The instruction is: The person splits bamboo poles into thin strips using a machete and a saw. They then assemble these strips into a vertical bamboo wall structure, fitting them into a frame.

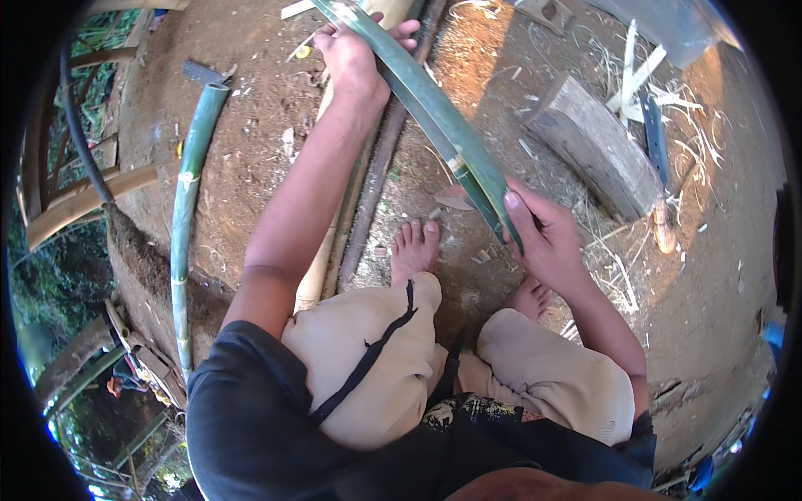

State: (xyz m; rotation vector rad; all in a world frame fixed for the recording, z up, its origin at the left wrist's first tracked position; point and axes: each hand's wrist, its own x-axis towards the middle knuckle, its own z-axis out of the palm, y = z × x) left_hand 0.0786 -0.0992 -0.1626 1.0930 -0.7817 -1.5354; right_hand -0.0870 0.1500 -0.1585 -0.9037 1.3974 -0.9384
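A long green split bamboo strip (434, 108) runs from the top centre down to the right. My left hand (355, 54) is stretched out ahead and grips its far part. My right hand (543, 238) is closed around its near end, close to my knee. The strip hangs above the dirt ground and my two bare feet (415, 246).
A second green bamboo strip (185, 209) lies on the earth mound at left. Pale bamboo poles (322, 267) lie under my left arm. A wooden block (595, 150) and a dark blade (656, 138) sit at right among shavings. Black hose (79, 125) at far left.
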